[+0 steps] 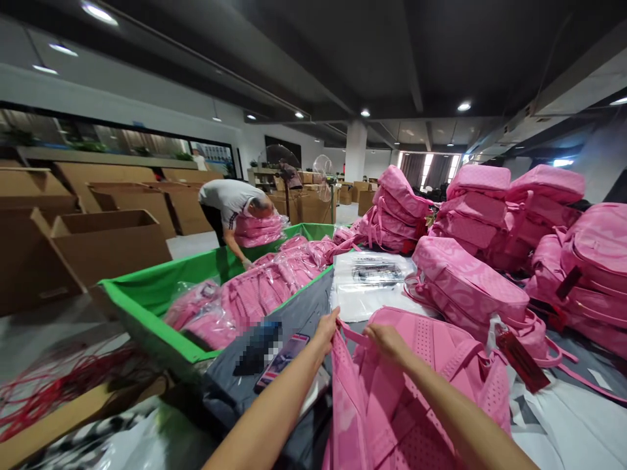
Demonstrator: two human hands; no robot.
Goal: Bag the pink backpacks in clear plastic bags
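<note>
The left hand [327, 331] is closing its fingers on the top edge of the pink backpack [426, 385]. The right hand [388, 341] is pinching the thin pink strap at the same top, just beside the left one, so both hands are grasping and none is free. They seem to be pulling the top apart between them, so that the backpack is lying stretched and is not folding, its perforated back side up. It is resting on the grey table [304, 313] directly before the person, with its lower part going out of the picture. Just left of the backpack a phone [283, 360] is lying face up, probably so that the eyes can reach it without the hands. Just behind the backpack a stack of clear plastic bags [375, 281] is lying flat, near enough for one reach. To the right of the backpack and behind it, a pile of unwrapped backpacks [490, 215] is standing high, one carrying a red tag [520, 360]. Behind the backpack to the left, a green bin [147, 287] is holding bagged backpacks [255, 294], and a co-worker [230, 202] is bending over its far side. Far left of the backpack, open cardboard boxes [108, 241] are standing and red strings [53, 385] are lying loose.
</note>
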